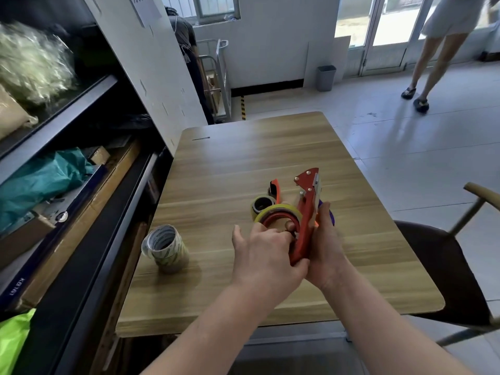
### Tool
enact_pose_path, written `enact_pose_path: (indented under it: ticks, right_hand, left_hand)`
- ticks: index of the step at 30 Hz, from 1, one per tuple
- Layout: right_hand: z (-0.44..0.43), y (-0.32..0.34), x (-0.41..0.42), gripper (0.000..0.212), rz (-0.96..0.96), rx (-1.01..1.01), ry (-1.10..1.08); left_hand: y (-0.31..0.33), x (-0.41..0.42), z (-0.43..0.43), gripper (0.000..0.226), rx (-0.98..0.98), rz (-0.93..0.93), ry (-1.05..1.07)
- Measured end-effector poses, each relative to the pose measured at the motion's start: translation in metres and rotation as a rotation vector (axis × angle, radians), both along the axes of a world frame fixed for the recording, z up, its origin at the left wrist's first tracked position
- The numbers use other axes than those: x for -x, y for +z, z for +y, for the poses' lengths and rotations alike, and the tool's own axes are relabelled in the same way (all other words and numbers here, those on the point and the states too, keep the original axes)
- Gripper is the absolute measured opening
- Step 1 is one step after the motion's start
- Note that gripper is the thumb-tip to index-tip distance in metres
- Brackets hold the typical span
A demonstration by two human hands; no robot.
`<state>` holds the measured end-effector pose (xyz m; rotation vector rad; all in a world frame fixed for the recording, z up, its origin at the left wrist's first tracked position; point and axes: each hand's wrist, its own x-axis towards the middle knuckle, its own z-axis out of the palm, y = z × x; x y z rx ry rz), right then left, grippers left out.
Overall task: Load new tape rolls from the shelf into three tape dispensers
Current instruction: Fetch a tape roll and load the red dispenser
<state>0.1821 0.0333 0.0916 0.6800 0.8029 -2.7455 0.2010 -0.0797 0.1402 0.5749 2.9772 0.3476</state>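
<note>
I hold a red tape dispenser upright above the wooden table. My right hand grips its handle from the right. My left hand holds the yellowish tape roll on the dispenser's hub, fingers curled at its lower edge. A stack of clear tape rolls stands on the table to the left. Behind the held dispenser lie a second orange dispenser with a dark-cored roll and something purple, mostly hidden.
A dark metal shelf with boxes, a teal bag and plastic wrap runs along the table's left side. A chair stands at the right edge. Two people stand farther back, one by the wall, one near the glass doors.
</note>
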Motion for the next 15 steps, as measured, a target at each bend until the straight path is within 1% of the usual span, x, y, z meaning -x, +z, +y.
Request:
enact_pose_path:
  ticks: [3,5,8,10,11,13,15]
  right_hand:
    - [0.005,-0.005,0.001,0.09,0.019,-0.01,0.058]
    - [0.008,-0.007,0.0,0.089,-0.007,-0.026,0.073]
    - [0.014,-0.016,0.004,0.09,-0.068,-0.069,0.125]
    - [0.016,-0.024,0.008,0.089,-0.135,-0.182,0.205]
    - [0.017,-0.028,0.009,0.084,-0.183,-0.252,0.249]
    - [0.018,-0.034,0.011,0.066,-0.262,-0.366,0.317]
    - [0.018,-0.039,0.012,0.051,-0.303,-0.422,0.36]
  left_hand:
    - [-0.006,-0.002,0.003,0.034,0.105,0.046,0.007]
    - [-0.012,-0.001,0.004,0.034,0.151,0.072,0.008]
    - [-0.024,0.006,0.005,0.033,0.124,0.031,0.044]
    - [-0.036,0.016,0.004,0.031,0.096,-0.037,0.111]
    - [-0.043,0.022,0.002,0.03,0.077,-0.084,0.158]
    - [-0.06,0.037,-0.007,0.026,0.027,-0.17,0.265]
    - [-0.078,0.049,-0.018,0.026,0.015,-0.229,0.366]
